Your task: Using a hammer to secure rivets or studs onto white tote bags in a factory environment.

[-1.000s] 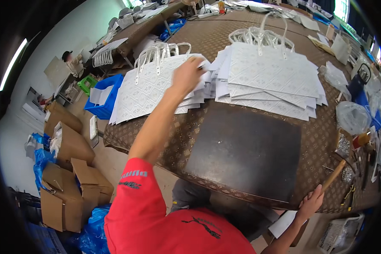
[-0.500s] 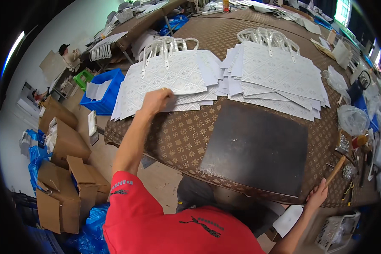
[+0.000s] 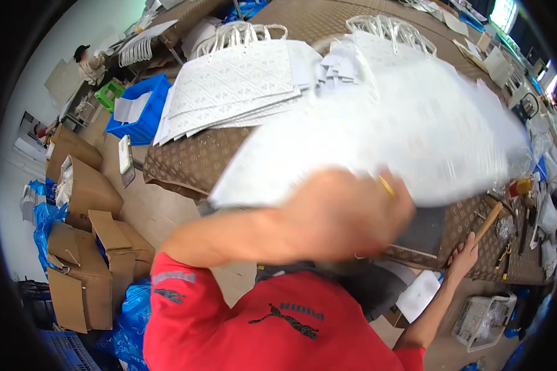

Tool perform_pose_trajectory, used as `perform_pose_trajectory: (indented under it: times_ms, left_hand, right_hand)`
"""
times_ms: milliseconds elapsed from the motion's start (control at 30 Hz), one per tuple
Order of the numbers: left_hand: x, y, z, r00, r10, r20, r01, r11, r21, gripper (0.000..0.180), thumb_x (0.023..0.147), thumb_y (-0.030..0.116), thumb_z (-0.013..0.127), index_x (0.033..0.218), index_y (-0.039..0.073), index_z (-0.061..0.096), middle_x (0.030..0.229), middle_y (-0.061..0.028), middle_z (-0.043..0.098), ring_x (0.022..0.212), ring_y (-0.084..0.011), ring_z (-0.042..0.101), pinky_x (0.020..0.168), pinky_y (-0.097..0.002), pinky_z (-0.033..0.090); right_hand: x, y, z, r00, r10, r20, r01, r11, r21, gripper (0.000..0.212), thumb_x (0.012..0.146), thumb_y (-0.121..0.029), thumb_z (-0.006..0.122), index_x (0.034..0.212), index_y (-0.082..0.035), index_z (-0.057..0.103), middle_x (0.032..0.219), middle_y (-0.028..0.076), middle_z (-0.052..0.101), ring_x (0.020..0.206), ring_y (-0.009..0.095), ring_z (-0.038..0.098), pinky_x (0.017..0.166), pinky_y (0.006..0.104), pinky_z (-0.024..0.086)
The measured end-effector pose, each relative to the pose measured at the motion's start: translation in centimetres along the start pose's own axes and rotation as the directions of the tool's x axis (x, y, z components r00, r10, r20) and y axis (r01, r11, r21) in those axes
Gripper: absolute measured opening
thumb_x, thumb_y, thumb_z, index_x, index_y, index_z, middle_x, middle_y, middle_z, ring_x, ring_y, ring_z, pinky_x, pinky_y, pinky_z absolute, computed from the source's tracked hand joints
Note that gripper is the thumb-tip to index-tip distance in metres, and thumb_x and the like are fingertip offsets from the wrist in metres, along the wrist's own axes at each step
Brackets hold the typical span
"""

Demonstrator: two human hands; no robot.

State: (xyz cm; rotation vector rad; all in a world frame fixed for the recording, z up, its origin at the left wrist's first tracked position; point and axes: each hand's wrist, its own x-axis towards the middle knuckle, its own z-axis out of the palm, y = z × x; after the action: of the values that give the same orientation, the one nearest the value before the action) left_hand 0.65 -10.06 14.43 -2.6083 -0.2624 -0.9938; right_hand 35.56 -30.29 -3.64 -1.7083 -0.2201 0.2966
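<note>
My left hand [image 3: 359, 210], smeared by motion, is closed on the near edge of a white patterned handbag panel [image 3: 377, 130] and holds it up in front of me. The panel is blurred and covers much of the right stack and most of the dark flat board [image 3: 424, 232]. My right hand [image 3: 463, 255] grips the wooden handle of a hammer [image 3: 489, 224] at the table's right front edge; its head lies among small metal parts. On the left stands a stack of similar white panels [image 3: 232, 80] with clear handles. The right stack's clear handles [image 3: 393, 31] show behind the raised panel.
A brown patterned cloth [image 3: 189, 157] covers the table. Small tools and pliers [image 3: 504, 253] lie at the right. A blue crate [image 3: 139, 114] stands left of the table, with cardboard boxes [image 3: 86, 272] on the floor. Another person [image 3: 90, 65] sits far left.
My left hand has lifted a panel off the left stack and swung it right and nearer, over the dark board. The view has tilted down a little. My right hand still holds the hammer.
</note>
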Motion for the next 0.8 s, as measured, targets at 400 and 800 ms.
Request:
perform_pose_trajectory:
  times_ms: [400,800]
  left_hand:
    - [-7.4,2.3,6.8,0.717,-0.406,0.567,0.663,0.146,-0.734,0.016,0.089,0.004,0.069,0.105,0.002,0.07,0.098,-0.007,0.064,0.092,-0.0213,0.062,0.085,-0.035,0.048]
    - [-9.3,-3.4,14.6,0.517,-0.642,0.567,0.632,-0.161,-0.758,0.021,0.081,0.0,0.077,0.102,0.002,0.076,0.083,-0.003,0.072,0.08,-0.0089,0.066,0.077,-0.024,0.053]
  right_hand:
    - [-1.3,-1.7,-3.9,0.996,-0.039,0.08,0.049,0.991,-0.127,0.031,0.104,-0.034,0.059,0.081,-0.016,0.049,0.061,-0.009,0.037,0.047,0.001,0.033,0.041,0.022,0.022]
    - [-12.9,-9.0,3.4,0.938,-0.032,0.345,0.067,0.994,-0.092,0.019,0.106,-0.021,0.054,0.089,-0.011,0.052,0.061,-0.007,0.037,0.046,0.001,0.032,0.039,0.0202,0.023]
